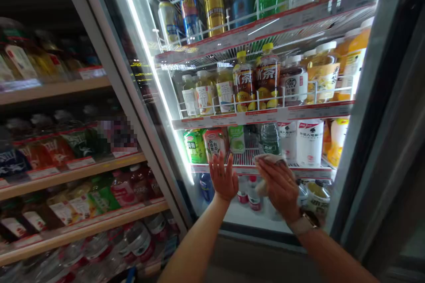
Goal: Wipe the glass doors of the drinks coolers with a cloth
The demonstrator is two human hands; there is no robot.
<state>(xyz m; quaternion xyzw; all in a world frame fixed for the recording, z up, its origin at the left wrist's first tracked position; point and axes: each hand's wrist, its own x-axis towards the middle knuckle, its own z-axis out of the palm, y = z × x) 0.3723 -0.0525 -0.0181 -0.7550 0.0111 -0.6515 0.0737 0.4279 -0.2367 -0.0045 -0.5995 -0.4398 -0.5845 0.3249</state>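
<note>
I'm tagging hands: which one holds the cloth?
The right hand, with the watch at its wrist, holds the pale cloth; the left hand is open and empty.

Left: tiered wooden shelves (pixel 73 176), dimly lit | Centre: bright white light strip (pixel 135 17), slanting | Right: dark panel (pixel 388 110)

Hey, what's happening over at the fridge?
A person is at a lit drinks fridge, both hands raised before its shelves. The right hand holds a pale cloth. The left hand looks empty, its fingers spread below a red-labelled bottle. Drinks stand in rows on the shelves. Whether either hand touches glass isn't clear.
</note>
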